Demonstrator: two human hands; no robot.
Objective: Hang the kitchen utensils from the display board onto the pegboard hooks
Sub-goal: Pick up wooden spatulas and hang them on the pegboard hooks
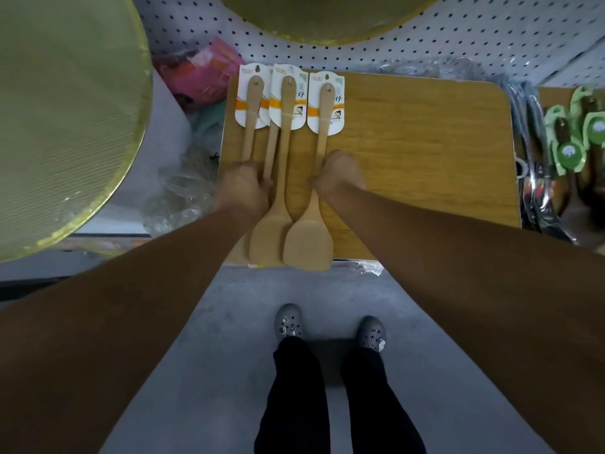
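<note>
Several wooden spatulas with white and orange label cards lie side by side on a wooden display board (409,142). My left hand (245,186) grips the handles of the leftmost spatulas (250,126). The middle spatula (283,178) lies free between my hands. My right hand (340,173) pinches the handle of the right spatula (307,239), whose blade hangs over the board's near edge. A white pegboard (458,37) with rows of holes runs behind the board. No hooks show clearly.
Large round yellow-green mesh covers sit at the left (65,119) and top (327,18). Pink packaged goods (203,73) and clear plastic bags (183,191) lie left of the board. Green-carded utensils (573,139) and dark packaged tools (537,178) sit at the right. My feet stand on grey floor (229,322).
</note>
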